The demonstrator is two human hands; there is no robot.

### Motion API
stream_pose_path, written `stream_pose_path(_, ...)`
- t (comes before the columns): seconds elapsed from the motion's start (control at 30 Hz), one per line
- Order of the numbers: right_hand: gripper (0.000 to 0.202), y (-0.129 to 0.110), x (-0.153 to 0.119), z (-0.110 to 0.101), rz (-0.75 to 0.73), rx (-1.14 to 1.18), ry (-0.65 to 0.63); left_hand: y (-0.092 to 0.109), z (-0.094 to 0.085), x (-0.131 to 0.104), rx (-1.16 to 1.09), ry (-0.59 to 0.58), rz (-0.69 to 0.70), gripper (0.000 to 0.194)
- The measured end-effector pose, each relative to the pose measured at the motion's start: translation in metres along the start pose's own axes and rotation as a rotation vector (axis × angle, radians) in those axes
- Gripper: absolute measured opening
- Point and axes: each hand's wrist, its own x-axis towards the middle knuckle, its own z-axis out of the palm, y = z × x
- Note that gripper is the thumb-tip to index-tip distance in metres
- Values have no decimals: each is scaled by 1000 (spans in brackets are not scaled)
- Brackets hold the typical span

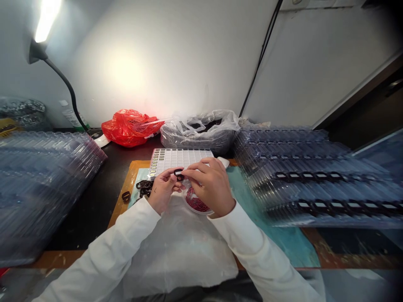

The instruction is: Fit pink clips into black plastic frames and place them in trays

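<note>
My left hand (163,189) pinches a small black plastic frame (179,175) with a pale window in it, held up over the mat. The fingertips of my right hand (211,183) meet at the frame's right side; whether they hold a separate small part is hidden. Below my right hand is a round clear dish (197,202) of small red and dark pieces, partly covered by that hand. Several loose black frames (145,187) lie beside my left wrist, and one more black frame (126,196) sits farther left. Just behind the hands, a white gridded tray (181,157) holds small pale pieces along its left columns.
Stacks of clear plastic trays stand at left (47,180) and right (315,167); the right ones carry rows of black frames. At the back are a red plastic bag (130,128), a clear bag (201,130) with dark contents and a lit lamp (39,48).
</note>
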Motion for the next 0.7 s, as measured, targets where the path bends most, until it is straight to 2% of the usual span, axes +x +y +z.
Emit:
stream_pose_path(0.43, 27, -3, 0, -1, 8, -7, -15, -1, 1, 1, -20, 12, 20, 62)
stream_pose_path(0.7, 34, -3, -1, 0, -43, 15, -41, -4, -1, 5, -57, 23, 12, 61)
